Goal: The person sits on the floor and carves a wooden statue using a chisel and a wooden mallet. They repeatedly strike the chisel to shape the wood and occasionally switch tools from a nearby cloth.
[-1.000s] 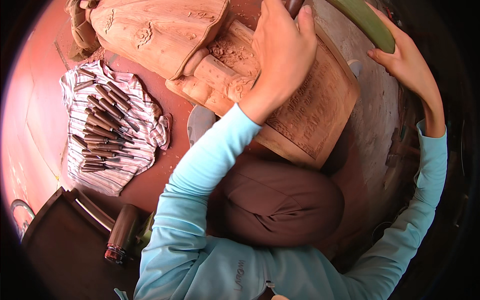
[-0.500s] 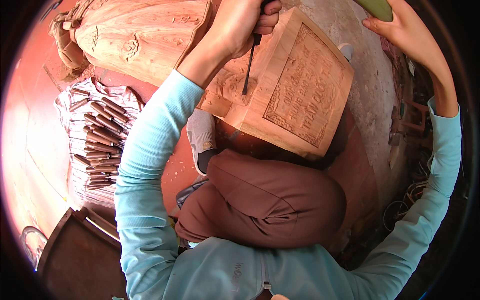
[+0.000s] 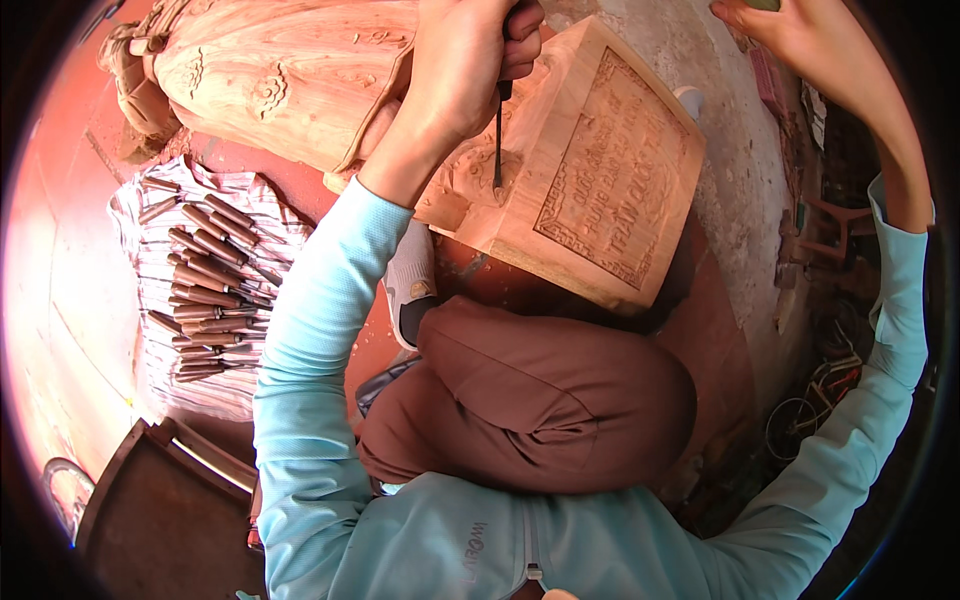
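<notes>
My left hand (image 3: 465, 65) is closed round the handle of a wood-carving chisel (image 3: 498, 150). Its thin dark blade points down, and the tip meets the carved relief beside the square end block of a wooden statue (image 3: 320, 95). A framed panel of raised lettering (image 3: 610, 175) covers the face of that block. At the upper right, my right hand (image 3: 815, 45) is curled about a smooth green object (image 3: 765, 4), nearly all of it cut off by the picture's top edge. I cannot make out its kind.
Several dark-handled chisels (image 3: 210, 290) lie on a striped cloth (image 3: 160, 365) at the left. A dark brown chair or tray-like piece (image 3: 165, 510) stands at the lower left. My bent leg (image 3: 540, 400) is close to the block. Assorted clutter and a small bicycle (image 3: 795, 420) line the right side.
My left hand has shifted slightly, turning the chisel more upright, its tip a little further right. My right hand has risen with the green object, so less of it shows.
</notes>
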{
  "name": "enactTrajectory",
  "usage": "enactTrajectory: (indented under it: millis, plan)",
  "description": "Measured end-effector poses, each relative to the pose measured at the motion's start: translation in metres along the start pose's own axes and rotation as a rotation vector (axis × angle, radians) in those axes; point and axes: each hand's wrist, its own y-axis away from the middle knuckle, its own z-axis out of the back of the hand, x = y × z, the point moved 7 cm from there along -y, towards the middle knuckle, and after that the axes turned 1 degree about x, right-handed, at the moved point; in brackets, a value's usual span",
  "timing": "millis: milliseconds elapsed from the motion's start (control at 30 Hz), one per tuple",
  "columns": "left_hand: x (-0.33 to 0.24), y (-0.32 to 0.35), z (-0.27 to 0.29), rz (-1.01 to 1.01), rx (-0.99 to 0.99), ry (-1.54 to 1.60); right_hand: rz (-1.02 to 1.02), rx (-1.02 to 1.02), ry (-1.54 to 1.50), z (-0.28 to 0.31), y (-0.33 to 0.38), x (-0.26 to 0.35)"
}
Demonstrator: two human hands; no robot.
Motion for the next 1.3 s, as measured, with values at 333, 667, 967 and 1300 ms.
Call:
enactTrajectory:
  millis: [333,667,967,1300]
  plan:
    - [-0.018,0.024,0.016,-0.104,-0.165,-0.015,0.026,-0.166,0.046,-0.006,-0.013,0.010]
    - [-0.019,0.041,0.030,-0.303,-0.213,0.052,-0.053,0.184,0.043,0.009,-0.020,0.037]
    - [-0.022,0.061,0.010,-0.454,-0.236,0.050,-0.050,0.183,0.093,0.012,0.006,0.035]
    - [-0.027,0.082,0.025,-0.549,-0.303,0.046,-0.034,0.155,0.072,0.010,0.014,0.040]
